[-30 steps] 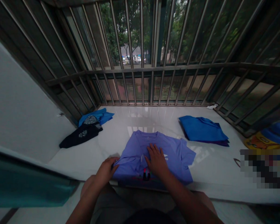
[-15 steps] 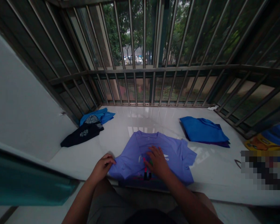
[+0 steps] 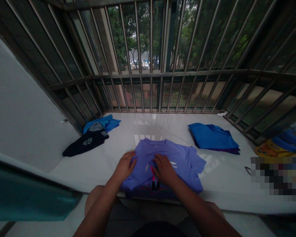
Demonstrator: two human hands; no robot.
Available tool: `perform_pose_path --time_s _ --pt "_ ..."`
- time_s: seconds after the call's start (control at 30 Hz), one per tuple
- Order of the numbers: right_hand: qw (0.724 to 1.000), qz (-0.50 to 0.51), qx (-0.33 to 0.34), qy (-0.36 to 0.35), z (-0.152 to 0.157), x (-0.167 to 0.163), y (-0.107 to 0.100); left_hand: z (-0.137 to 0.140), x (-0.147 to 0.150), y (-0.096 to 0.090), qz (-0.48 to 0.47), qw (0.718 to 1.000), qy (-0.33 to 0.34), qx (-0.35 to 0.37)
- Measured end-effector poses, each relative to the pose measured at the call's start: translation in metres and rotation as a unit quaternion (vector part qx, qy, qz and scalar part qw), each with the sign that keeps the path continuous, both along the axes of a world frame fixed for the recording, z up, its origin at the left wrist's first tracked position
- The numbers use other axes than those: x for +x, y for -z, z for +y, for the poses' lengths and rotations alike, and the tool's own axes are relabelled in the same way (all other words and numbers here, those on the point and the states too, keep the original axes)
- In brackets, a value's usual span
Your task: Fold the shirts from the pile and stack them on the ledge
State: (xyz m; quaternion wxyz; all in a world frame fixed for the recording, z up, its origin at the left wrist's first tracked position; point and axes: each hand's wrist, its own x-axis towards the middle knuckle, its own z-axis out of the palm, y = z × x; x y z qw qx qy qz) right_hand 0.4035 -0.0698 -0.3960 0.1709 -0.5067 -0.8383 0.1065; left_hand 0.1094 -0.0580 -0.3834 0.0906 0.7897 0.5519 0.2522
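Note:
A purple T-shirt (image 3: pixel 182 161) lies spread in front of me on a white ledge, collar toward the window. Its left side is folded in over the front, and a dark printed lower part shows near the ledge's front edge. My left hand (image 3: pixel 125 166) rests on the shirt's left folded edge, thumb apart from the fingers, gripping nothing that I can see. Flat on the middle of the shirt lies my right hand (image 3: pixel 164 168), fingers stretched out over the white lettering and partly hiding the print.
A folded blue garment (image 3: pixel 213 136) with a purple layer beneath lies to the right. At the left are a dark navy garment (image 3: pixel 85 143) and a bright blue one (image 3: pixel 112 122). Metal bars (image 3: pixel 172 74) close off the back. A yellow and blue item (image 3: pixel 276 146) stands far right.
My left hand has let go of the shirt's lower left sleeve and moved up and right onto its folded edge. My right hand stays on the shirt's middle.

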Motion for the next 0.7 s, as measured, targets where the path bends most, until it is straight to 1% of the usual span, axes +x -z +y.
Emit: perform_pose_path --time_s 0.07,0.13,0.2,0.27,0.33,0.53,0.7 --pt "1.000 -0.016 -0.011 -0.001 0.004 -0.001 0.001 0.010 0.029 0.010 0.057 0.998 0.037 -0.017" --pt "0.999 -0.027 -0.025 -0.002 0.009 -0.002 0.002 0.019 0.047 0.021 0.109 0.993 0.036 -0.034" --pt "0.999 -0.032 -0.034 -0.003 0.016 -0.003 0.002 0.027 0.054 0.030 0.139 0.989 0.022 -0.036" --pt "0.999 -0.033 -0.036 -0.005 0.024 -0.004 0.002 0.035 0.051 0.036 0.151 0.988 0.013 -0.031" --pt "0.999 -0.031 -0.037 -0.011 0.034 -0.006 0.002 0.044 0.044 0.037 0.155 0.987 0.009 -0.030" --pt "0.998 -0.024 -0.043 -0.038 0.070 -0.016 0.000 0.070 0.029 0.032 0.166 0.985 -0.005 -0.037" --pt "0.998 -0.023 -0.019 -0.052 0.098 -0.024 -0.004 0.095 0.018 0.031 0.169 0.985 -0.018 -0.038"
